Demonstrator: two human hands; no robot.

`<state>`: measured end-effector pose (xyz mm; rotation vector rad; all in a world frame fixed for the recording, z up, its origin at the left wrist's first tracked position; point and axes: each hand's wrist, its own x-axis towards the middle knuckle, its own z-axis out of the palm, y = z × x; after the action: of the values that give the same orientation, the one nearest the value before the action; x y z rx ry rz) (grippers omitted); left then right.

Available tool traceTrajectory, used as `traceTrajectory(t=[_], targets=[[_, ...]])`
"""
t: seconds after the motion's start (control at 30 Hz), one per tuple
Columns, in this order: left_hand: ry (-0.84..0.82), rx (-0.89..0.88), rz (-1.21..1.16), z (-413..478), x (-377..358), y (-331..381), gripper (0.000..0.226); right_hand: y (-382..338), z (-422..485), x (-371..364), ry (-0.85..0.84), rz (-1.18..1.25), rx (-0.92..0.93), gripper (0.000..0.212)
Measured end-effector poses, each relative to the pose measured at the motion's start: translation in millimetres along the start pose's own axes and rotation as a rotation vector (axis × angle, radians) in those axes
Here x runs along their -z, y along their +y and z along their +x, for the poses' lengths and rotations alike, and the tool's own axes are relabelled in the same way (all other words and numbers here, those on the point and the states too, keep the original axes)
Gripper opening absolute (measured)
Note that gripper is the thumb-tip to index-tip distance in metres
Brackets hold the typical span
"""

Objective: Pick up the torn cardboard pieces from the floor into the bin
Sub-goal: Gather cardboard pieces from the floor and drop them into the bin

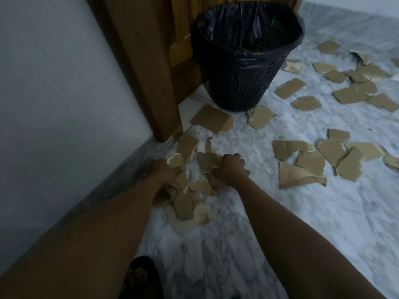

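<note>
Our left grip (166, 171), close to the wall (54, 93), is curled round some of the torn cardboard pieces (185, 203) heaped on the floor (269, 223); one scrap stands up above the fingers and looks only lightly caught, so we judge it could slip out as we lift. The heap beneath overlaps loosely; a hasty pull may drag half-caught scraps along and scatter them wider. Our right grip (231, 169) is fisted on the pieces just beside it, the fingers mostly hidden under the knuckles; we cannot tell how much it really holds, and crushed, springy cardboard may push itself free on the way across.

The bin (244, 83) stands upright beyond both grips, against the wooden door frame (140, 61), well apart from the heap; carrying two full handfuls that far risks a trail of dropped bits. Its black liner (248, 29) is folded over the rim; we see no cardboard in the part of the inside that shows, and the bottom is too dark to judge. Many more pieces lie to its right, spread across the floor.
</note>
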<state>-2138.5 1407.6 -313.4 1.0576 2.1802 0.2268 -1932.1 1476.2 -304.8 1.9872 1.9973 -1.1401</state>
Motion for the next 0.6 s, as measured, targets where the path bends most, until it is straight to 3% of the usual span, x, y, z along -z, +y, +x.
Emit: traceTrajectory(t=[0.1,0.23,0.37,0.5,0.6], targets=[[0.028,0.086,0.173,-6.8,-8.6,-6.0,0.087,2.0,-2.3,1.2,0.053,0.152,-0.040,0.043],[0.040,0.130,0.109,-10.7,-26.4,-0.2,0.087,16.7,7.7,31.5,0.302,0.312,0.023,0.049],[0.060,0.021,-0.221,-11.0,-43.1,24.3,0.066,39.8,8.9,72.0,0.290,0.464,0.073,0.073],[0.035,0.005,-0.543,-10.7,-46.0,59.1,0.064,55.3,6.2,91.3,0.203,0.420,0.043,0.038],[0.055,-0.044,-0.631,-5.6,-35.0,78.4,0.059,66.5,1.0,95.1,0.178,0.514,0.004,0.037]])
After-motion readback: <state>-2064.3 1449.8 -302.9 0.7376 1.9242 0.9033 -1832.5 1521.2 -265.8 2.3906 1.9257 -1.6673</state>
